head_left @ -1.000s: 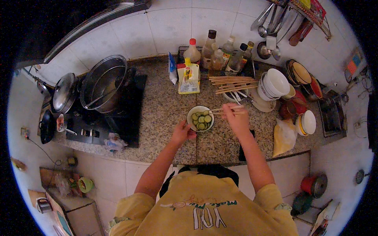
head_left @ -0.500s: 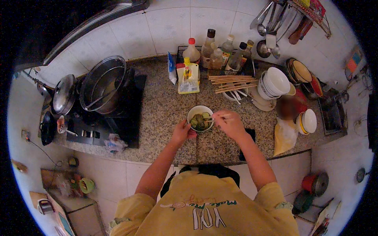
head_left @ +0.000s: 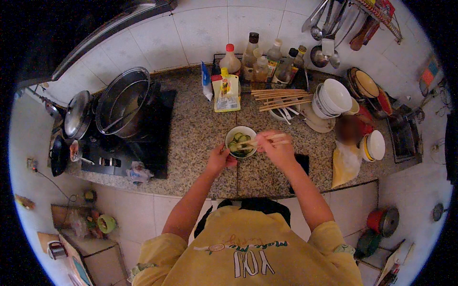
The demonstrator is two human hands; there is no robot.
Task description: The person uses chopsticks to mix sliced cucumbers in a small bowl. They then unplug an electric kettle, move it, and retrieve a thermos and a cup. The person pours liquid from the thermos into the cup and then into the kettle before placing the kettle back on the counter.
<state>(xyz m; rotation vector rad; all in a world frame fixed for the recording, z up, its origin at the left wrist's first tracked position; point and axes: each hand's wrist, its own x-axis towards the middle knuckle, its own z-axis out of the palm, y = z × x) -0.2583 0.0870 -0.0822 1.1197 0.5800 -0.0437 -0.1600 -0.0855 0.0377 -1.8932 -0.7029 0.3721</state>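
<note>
White bowl (head_left: 246, 130) before us, on or just over the surface (head_left: 195, 138): our left grip (head_left: 218, 161) clasps its side, seemingly to steady it, while our right grip (head_left: 276, 148) pinches chopsticks (head_left: 249, 142), tips among green slices (head_left: 237, 137).

The person wears a mustard-yellow cloth shirt (head_left: 210, 269) with loose, wide short sleeves. The left sleeve (head_left: 164, 248) and the right sleeve (head_left: 329, 238) match its body in colour, and each carries a patch of pale green patterned trim (head_left: 344, 248) near its edge. Across the front runs slanting dark green and reddish script (head_left: 257, 246), beside a small round orange-red motif (head_left: 220, 246); below stand tall white block letters (head_left: 253, 264) with dark outlines. Black cloth (head_left: 265, 205) shows past the hem. The left hand (head_left: 219, 159) and right hand (head_left: 277, 149) are bare.
</note>
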